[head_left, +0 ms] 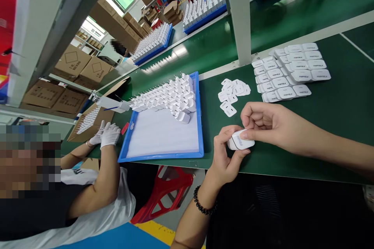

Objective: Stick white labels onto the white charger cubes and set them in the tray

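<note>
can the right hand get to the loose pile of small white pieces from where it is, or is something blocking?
Probably yes. The right hand sits at the white charger, which the left hand also holds. The pile of small white pieces lies just beyond on bare green table, nothing between. It would have to let go first.

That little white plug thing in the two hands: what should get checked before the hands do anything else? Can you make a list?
1. White charger held by both hands: ok, left hand grips it from below, right hand pinches its top.
2. Sticker on its face sitting flat: cannot tell, fingers cover part of it.
3. Loose stickers within reach on the green table: ok.
4. Finished chargers lying in neat overlapping rows: ok.
5. Blue tray has chargers left: ok, its far half is full.
6. Co-worker's gloved hands apart from the person's own: ok, they are beyond the tray.
</note>
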A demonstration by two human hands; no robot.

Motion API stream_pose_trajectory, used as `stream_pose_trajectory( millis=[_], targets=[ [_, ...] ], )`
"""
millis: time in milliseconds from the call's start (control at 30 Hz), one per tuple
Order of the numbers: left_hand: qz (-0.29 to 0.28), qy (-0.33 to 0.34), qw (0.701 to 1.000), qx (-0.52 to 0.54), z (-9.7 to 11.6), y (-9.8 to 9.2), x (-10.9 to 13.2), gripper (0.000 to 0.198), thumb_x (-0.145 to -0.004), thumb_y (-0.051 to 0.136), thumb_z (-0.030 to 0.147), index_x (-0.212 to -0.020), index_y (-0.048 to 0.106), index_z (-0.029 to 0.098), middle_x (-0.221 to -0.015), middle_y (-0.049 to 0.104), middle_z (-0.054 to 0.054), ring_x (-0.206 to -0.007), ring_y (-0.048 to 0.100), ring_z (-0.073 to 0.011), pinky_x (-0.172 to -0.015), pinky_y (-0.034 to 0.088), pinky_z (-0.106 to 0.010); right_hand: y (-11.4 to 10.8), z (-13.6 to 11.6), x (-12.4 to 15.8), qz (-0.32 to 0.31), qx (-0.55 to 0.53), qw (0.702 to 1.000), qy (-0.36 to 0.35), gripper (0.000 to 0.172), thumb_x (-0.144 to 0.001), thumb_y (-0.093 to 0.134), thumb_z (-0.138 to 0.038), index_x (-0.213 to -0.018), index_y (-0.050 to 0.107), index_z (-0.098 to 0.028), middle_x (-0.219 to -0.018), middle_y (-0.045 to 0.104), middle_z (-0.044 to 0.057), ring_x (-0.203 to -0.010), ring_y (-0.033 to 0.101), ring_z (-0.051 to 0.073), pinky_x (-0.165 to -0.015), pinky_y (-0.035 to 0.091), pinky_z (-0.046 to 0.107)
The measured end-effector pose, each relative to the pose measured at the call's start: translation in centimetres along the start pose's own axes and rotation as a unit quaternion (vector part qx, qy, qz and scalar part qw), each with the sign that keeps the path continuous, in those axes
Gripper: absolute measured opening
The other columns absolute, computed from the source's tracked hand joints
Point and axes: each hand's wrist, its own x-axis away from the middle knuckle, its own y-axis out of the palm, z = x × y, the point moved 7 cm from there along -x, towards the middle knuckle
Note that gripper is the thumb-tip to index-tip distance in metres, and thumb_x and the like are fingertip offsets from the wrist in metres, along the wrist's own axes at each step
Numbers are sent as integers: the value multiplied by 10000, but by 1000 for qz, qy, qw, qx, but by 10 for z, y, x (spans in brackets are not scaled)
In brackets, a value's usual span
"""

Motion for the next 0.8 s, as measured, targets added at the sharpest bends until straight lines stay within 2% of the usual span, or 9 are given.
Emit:
stream_pose_trajectory(
  millis=[333,633,733,800],
  targets=[
    [-3,39,999,5,4,-1,-2,473,-1017,594,249,-1440,385,272,-1240,595,-108,-1136,608,-236,-931,531,-444,-3,2,0,-3,24,999,40,307,-714,811,-268,-719,511,-204,-610,550,-41,-573,535,102,-542,414,219],
    [-8,24,1000,18,3,3,-2,464,-1018,585,240,-1429,375,290,-1259,579,-108,-1170,595,-238,-967,522,-460,-3,4,4,3,65,997,31,250,-735,751,-257,-750,505,-215,-616,544,-47,-582,507,108,-540,391,237],
    [6,2,999,53,2,2,-3,420,-1017,586,260,-1394,403,290,-1258,570,-99,-1159,589,-226,-961,522,-428,-5,5,2,3,97,995,31,279,-757,780,-304,-765,515,-217,-559,491,-66,-539,426,95,-511,315,243],
    [22,-19,997,70,0,-1,-3,396,-1013,593,331,-1372,436,276,-1226,568,-98,-1102,592,-219,-910,531,-389,-6,4,0,-10,76,997,31,308,-779,798,-364,-773,527,-217,-524,457,-75,-517,384,89,-503,280,250]
  ],
)
